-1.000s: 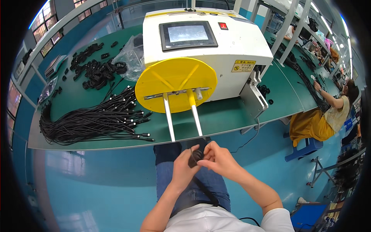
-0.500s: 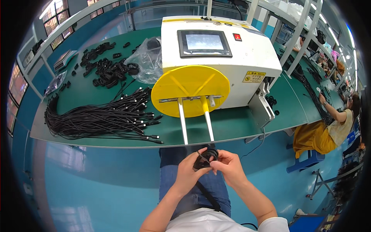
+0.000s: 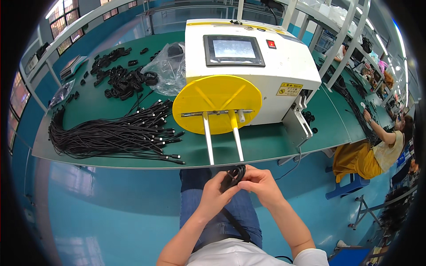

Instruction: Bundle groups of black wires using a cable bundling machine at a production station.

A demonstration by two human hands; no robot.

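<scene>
A coiled black cable (image 3: 234, 176) is held between my two hands, just in front of the table's near edge and above my lap. My left hand (image 3: 214, 193) grips the coil from its left side. On the right, my right hand (image 3: 262, 186) pinches the coil with thumb and fingers. Beyond my hands stands a white winding machine (image 3: 284, 62) with a round yellow disc (image 3: 217, 95). Two rods (image 3: 207, 139) stick out of the disc toward me, with nothing wound on them.
Left on the green table (image 3: 195, 153) lies a bundle of straight black cables (image 3: 102, 137) with connector ends. Coiled cables (image 3: 120, 82) and a clear plastic bag (image 3: 166, 71) lie behind it. At right a co-worker (image 3: 377, 150) sits on a blue stool (image 3: 348, 186).
My hands have shifted slightly left and up with the coil. The coil has turned more edge-on. My right fingers have moved up along its side.
</scene>
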